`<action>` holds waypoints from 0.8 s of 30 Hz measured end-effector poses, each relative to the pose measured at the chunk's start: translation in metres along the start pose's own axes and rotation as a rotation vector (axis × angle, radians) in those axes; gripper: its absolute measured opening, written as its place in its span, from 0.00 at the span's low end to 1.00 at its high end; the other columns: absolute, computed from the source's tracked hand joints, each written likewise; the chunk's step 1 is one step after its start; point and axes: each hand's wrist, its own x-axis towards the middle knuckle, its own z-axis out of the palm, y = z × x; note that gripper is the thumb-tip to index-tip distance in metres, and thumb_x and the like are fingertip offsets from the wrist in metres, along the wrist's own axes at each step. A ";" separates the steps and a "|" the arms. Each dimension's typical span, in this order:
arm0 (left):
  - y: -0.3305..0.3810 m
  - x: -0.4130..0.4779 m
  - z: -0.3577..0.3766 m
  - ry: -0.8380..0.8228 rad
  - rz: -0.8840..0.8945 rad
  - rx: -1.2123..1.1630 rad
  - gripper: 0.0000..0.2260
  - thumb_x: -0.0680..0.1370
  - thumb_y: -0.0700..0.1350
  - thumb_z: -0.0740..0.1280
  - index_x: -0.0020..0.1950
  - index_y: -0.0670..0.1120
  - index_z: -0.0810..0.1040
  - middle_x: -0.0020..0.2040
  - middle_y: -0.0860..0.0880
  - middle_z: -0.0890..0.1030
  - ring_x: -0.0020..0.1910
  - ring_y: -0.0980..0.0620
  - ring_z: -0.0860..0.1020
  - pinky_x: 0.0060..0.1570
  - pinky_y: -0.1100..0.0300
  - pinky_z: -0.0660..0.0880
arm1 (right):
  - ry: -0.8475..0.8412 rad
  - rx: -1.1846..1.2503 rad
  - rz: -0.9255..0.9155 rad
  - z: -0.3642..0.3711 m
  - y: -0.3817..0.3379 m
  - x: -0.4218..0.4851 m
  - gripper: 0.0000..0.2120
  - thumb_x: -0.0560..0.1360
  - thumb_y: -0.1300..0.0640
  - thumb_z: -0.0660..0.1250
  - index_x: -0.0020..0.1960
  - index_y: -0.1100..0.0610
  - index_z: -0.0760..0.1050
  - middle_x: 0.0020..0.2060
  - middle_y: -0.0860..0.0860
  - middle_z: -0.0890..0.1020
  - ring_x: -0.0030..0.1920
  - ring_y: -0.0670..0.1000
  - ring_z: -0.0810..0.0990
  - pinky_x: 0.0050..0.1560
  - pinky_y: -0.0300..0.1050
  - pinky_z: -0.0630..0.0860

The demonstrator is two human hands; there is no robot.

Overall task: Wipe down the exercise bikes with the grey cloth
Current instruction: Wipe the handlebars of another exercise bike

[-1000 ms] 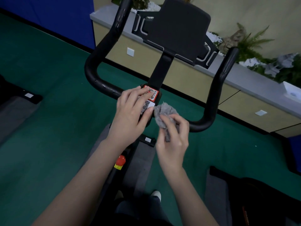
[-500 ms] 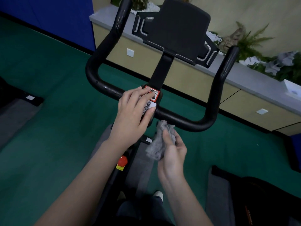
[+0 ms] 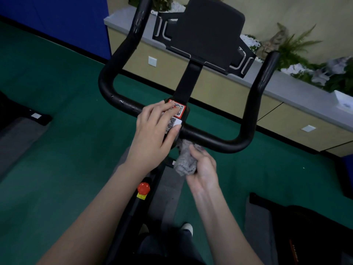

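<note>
At the centre of the handlebar (image 3: 215, 140) of the exercise bike (image 3: 188, 83), the left hand (image 3: 154, 136) lies flat, fingers extended over the QR labels (image 3: 179, 109), gripping nothing. The right hand (image 3: 203, 169) holds the bunched grey cloth (image 3: 184, 163) in curled fingers just below the bar; whether the cloth touches the bar cannot be told. A red knob (image 3: 143, 188) sits on the frame lower down.

A dark green gym floor (image 3: 57, 169) carries a black exercise bike (image 3: 131, 211), which stands on a long grey rectangular mat (image 3: 168, 197). A second grey mat (image 3: 17, 138) lies at the left edge and a third grey mat (image 3: 257, 226) at the right. A low beige cabinet (image 3: 219, 87) stands along the far wall.
</note>
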 end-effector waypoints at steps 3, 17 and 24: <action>0.000 0.000 0.001 0.001 -0.005 -0.005 0.17 0.80 0.48 0.59 0.66 0.43 0.73 0.67 0.49 0.72 0.67 0.50 0.65 0.67 0.53 0.60 | 0.027 0.034 -0.087 -0.013 -0.008 0.001 0.09 0.73 0.75 0.63 0.49 0.64 0.76 0.45 0.58 0.83 0.43 0.52 0.83 0.49 0.45 0.81; 0.001 0.000 0.001 -0.015 -0.019 0.009 0.17 0.80 0.48 0.59 0.67 0.44 0.73 0.67 0.50 0.72 0.68 0.50 0.65 0.67 0.54 0.59 | 0.059 0.022 -0.163 -0.025 -0.019 -0.015 0.15 0.73 0.75 0.62 0.59 0.71 0.72 0.50 0.63 0.82 0.52 0.59 0.82 0.62 0.55 0.75; 0.004 0.000 0.000 -0.024 -0.027 0.022 0.17 0.80 0.48 0.59 0.67 0.43 0.73 0.67 0.48 0.72 0.67 0.47 0.65 0.67 0.51 0.61 | 0.048 -0.121 -0.198 -0.022 -0.016 -0.026 0.13 0.75 0.72 0.63 0.59 0.74 0.72 0.52 0.68 0.80 0.46 0.63 0.80 0.55 0.56 0.77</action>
